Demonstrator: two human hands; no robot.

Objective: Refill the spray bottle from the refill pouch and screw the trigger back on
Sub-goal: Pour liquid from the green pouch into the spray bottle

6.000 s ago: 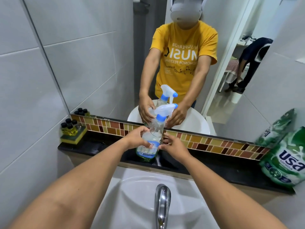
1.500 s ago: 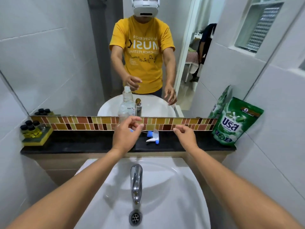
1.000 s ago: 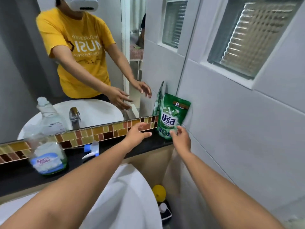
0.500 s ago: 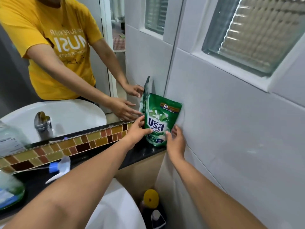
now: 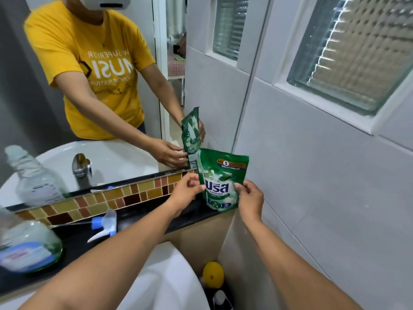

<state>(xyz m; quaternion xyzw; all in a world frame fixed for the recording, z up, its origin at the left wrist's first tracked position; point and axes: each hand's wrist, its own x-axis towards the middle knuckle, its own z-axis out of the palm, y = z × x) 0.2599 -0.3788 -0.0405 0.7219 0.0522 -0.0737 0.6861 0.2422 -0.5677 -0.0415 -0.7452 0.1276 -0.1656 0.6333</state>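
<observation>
Half a second ago the hands only touched the refill pouch (image 5: 223,182); now the left hand (image 5: 186,193) and the right hand (image 5: 249,198) each pinch one side edge of it with thumb and fingers, and it stands upright at 1 o'clock on the black table (image 5: 138,218), near the tiled wall (image 5: 312,198). So the pouch is secured, and I think lifting comes next. The open spray bottle (image 5: 26,245) waits at 9 o'clock, and the trigger (image 5: 104,224) lies beside it. Below is the white sink (image 5: 161,285); the mirror (image 5: 44,108) is behind.
</observation>
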